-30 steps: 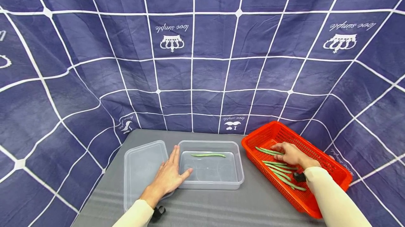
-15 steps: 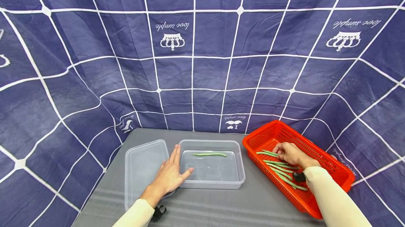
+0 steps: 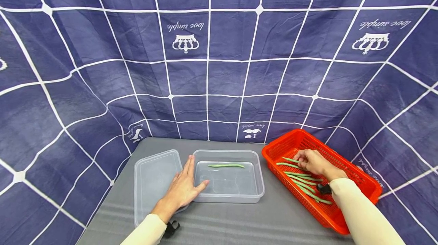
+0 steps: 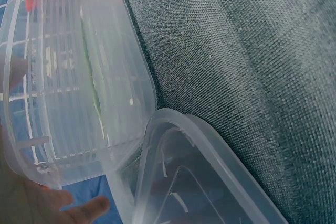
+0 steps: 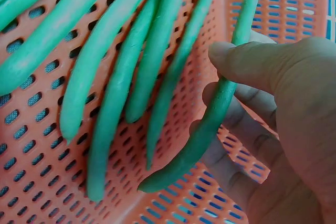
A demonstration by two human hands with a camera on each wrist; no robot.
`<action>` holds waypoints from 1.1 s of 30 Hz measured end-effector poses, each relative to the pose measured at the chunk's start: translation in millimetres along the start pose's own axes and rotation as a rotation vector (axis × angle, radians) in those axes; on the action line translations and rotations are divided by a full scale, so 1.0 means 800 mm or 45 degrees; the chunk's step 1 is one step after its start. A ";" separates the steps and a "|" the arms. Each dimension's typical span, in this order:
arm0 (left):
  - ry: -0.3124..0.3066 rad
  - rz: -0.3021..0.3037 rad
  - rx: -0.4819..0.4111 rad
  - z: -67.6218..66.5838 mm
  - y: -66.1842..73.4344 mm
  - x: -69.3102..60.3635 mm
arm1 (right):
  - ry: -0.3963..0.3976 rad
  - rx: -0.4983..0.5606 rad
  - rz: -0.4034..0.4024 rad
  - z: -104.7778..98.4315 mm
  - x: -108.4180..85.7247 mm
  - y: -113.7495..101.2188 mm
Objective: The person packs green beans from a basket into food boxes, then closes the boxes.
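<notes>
In the right wrist view my right hand (image 5: pixel 283 114) pinches one green bean (image 5: pixel 207 135) between thumb and fingers, just above the floor of the red basket (image 3: pixel 342 224). Several more green beans (image 3: pixel 304 184) lie side by side in that basket, left of and below the hand. My left hand (image 3: pixel 183 186) rests with straight fingers at the left wall of the clear plastic container (image 3: pixel 227 199). A single green bean (image 3: pixel 226 165) lies along the back of the container's floor. In the left wrist view the container's side (image 4: pixel 115 77) shows, with the fingers partly cut off at the lower left.
A clear lid (image 3: pixel 154 184) lies flat left of the container, partly under the left hand and forearm. Grey cloth (image 3: pixel 219 224) covers the table. A blue curtain (image 3: pixel 226 78) with white lines stands behind and at both sides.
The right hand has closed its fingers on a green bean and raised it slightly off the one beside it. The left hand stays at the container.
</notes>
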State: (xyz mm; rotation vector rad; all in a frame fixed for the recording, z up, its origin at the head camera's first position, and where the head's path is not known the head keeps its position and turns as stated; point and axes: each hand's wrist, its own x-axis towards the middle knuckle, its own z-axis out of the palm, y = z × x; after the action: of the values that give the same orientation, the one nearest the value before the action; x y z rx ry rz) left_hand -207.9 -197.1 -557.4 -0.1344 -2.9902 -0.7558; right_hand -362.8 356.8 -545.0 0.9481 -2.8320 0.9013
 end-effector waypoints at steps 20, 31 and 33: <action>0.017 0.048 -0.010 -0.004 -0.006 -0.003 | 0.114 -0.239 -0.016 -0.028 0.008 -0.067; 0.013 0.060 -0.009 -0.002 -0.004 -0.001 | 0.246 -0.323 -0.140 -0.041 0.010 -0.100; 0.015 0.063 -0.007 -0.002 -0.004 -0.001 | 0.244 -0.341 -0.129 -0.043 0.011 -0.108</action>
State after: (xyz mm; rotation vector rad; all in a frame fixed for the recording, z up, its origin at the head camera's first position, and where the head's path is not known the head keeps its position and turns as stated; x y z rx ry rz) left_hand -207.0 -201.0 -558.1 -0.2028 -2.9624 -0.7567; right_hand -327.0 314.1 -469.7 0.9068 -2.6296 0.5515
